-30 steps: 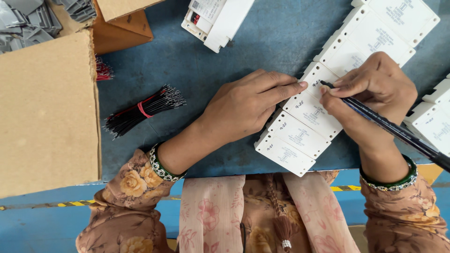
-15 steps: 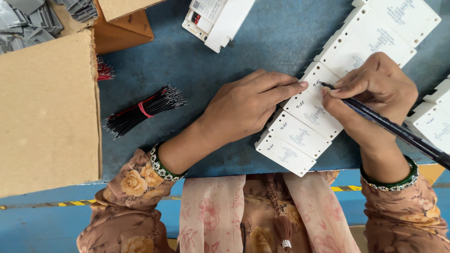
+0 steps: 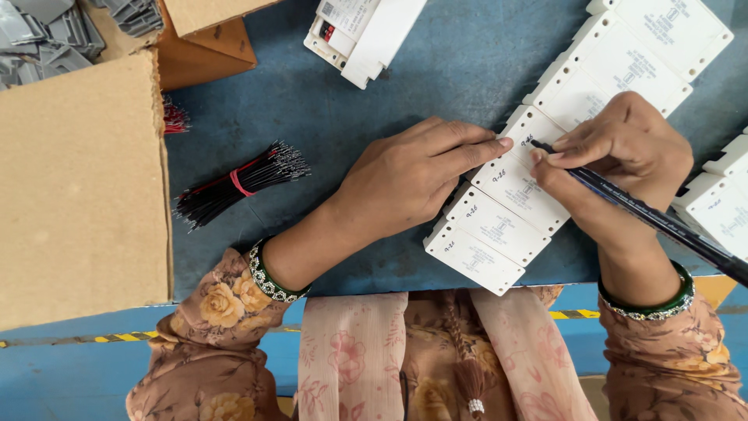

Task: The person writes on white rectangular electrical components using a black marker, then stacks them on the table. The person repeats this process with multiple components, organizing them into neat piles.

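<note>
From the head view, your right hand [image 3: 615,156] pinched a dark pen [image 3: 647,218] between thumb and fingers. The pen tip touched a white box [image 3: 530,136] in a long row of white boxes [image 3: 499,226]. The row lay on the blue surface [image 3: 436,93], just under both of your hands, and ran up and away past your right hand.

Your left hand [image 3: 405,179] lay flat, fingers held close together. It pressed down on the row, and its pointing finger reached almost to the pen tip. Small marks showed on the boxes below that finger.

A bundle of black wires [image 3: 241,179] with a red band lay on the surface to the left of your left hand, apart from it. Farther left sat a big cardboard box [image 3: 78,187]. Above your left hand, well apart, lay another white block [image 3: 366,35]. More white boxes [image 3: 717,203] sat just right of your right hand.
</note>
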